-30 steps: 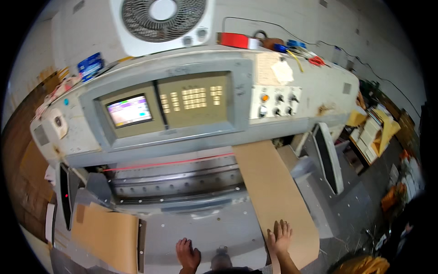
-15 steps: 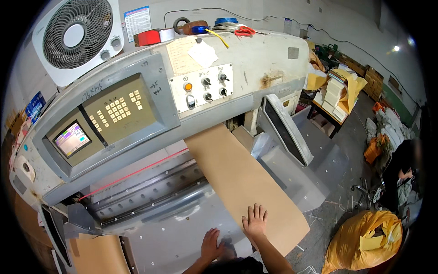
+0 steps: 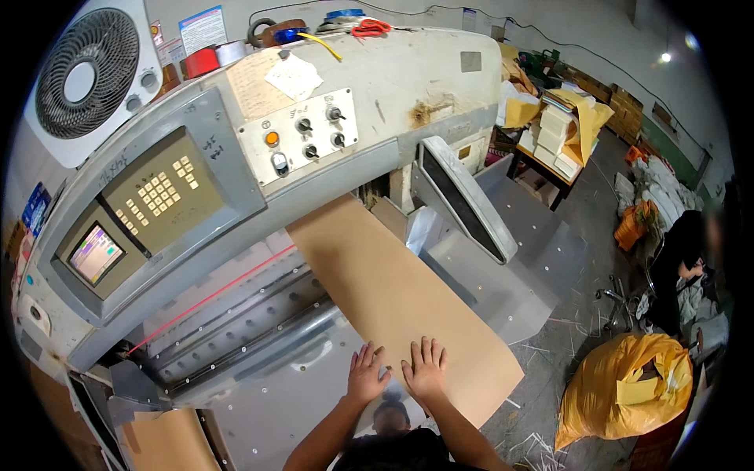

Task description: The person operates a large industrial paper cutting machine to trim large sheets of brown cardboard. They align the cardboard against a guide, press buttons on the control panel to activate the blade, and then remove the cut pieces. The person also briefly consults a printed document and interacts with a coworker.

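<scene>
A long sheet of brown paper (image 3: 393,275), possibly a stack, lies across the metal table (image 3: 275,385) of a large cutting machine, its far end under the machine's front. My right hand (image 3: 426,369) rests flat on the near part of the paper, fingers spread. To its left, my left hand (image 3: 368,374) lies with fingers stretched out at the paper's left edge, touching it or the metal beside it; which one I cannot tell. Neither hand grips anything. A red light line (image 3: 212,300) crosses the table beside the far end of the paper.
A control panel with a screen (image 3: 96,251) and a switch plate (image 3: 298,133) face me. At right are a side guard (image 3: 467,200), a yellow sack (image 3: 620,392) and a small table piled with papers (image 3: 558,141). More brown paper (image 3: 169,441) lies at lower left. Another person sits far right.
My left hand has moved up and right from the bare metal to the paper's left edge. My right hand stays flat on the paper. The whole view has shifted.
</scene>
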`<state>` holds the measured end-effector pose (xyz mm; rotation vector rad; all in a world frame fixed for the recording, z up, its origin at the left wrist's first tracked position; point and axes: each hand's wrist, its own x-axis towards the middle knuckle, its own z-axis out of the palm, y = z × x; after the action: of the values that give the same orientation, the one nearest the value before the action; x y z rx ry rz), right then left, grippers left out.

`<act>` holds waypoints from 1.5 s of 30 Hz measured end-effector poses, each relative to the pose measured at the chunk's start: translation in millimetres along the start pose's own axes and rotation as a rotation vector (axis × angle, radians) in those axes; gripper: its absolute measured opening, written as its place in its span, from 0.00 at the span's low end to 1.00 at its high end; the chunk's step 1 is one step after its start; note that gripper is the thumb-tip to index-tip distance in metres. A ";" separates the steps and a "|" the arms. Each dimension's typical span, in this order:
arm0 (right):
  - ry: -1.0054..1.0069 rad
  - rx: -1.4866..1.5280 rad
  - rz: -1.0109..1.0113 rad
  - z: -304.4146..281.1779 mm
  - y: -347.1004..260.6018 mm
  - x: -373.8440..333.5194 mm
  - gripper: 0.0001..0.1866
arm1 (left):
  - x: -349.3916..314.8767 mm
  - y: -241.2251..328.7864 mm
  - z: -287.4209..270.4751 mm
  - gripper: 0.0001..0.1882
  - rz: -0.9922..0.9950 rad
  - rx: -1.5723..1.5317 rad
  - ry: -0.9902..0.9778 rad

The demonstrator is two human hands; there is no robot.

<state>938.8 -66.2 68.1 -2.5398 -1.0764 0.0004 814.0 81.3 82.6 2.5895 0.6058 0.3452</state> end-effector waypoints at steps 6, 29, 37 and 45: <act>-0.017 0.002 0.027 1.5 -6.1 11.9 0.35 | 13.5 -10.6 10.2 0.38 0.013 0.030 0.023; 0.062 0.088 0.044 -12.4 -17.4 -1.1 0.34 | 25.5 -27.8 9.6 0.42 0.150 0.057 0.009; -0.017 0.482 -0.008 -75.3 -10.7 -140.0 0.15 | 29.6 -24.3 8.3 0.38 0.131 0.045 0.006; -0.562 1.281 0.844 -18.9 -11.9 -236.1 0.22 | 21.7 -17.0 -10.1 0.36 0.069 -0.107 0.086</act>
<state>766.5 -228.6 55.4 -1.5475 0.0727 1.2244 823.5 108.9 86.0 2.5070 0.5136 0.5004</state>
